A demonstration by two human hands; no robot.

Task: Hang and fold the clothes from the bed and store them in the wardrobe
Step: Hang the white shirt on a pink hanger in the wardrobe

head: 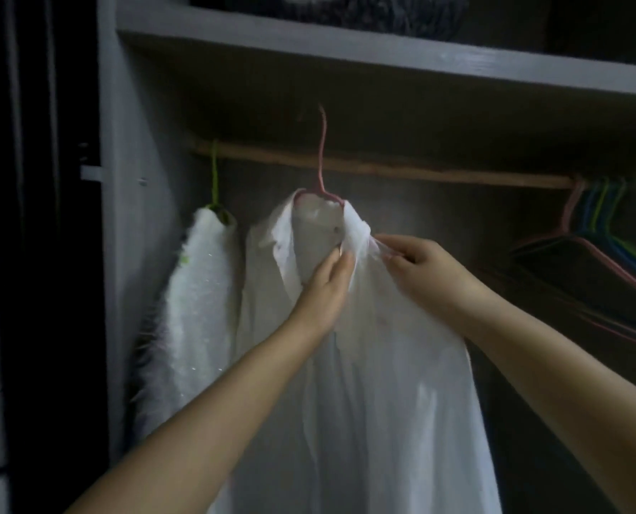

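A white shirt hangs on a pink hanger in front of the wooden rail of the open wardrobe; the hook rises above the rail and its tip is blurred. My left hand grips the shirt's front just under the collar. My right hand pinches the collar's right edge. To the left, a white fluffy garment hangs on a green hanger from the same rail.
Several empty coloured hangers hang bunched at the rail's right end. A grey shelf runs above the rail with a dark bundle on it. The wardrobe's grey side panel stands at the left.
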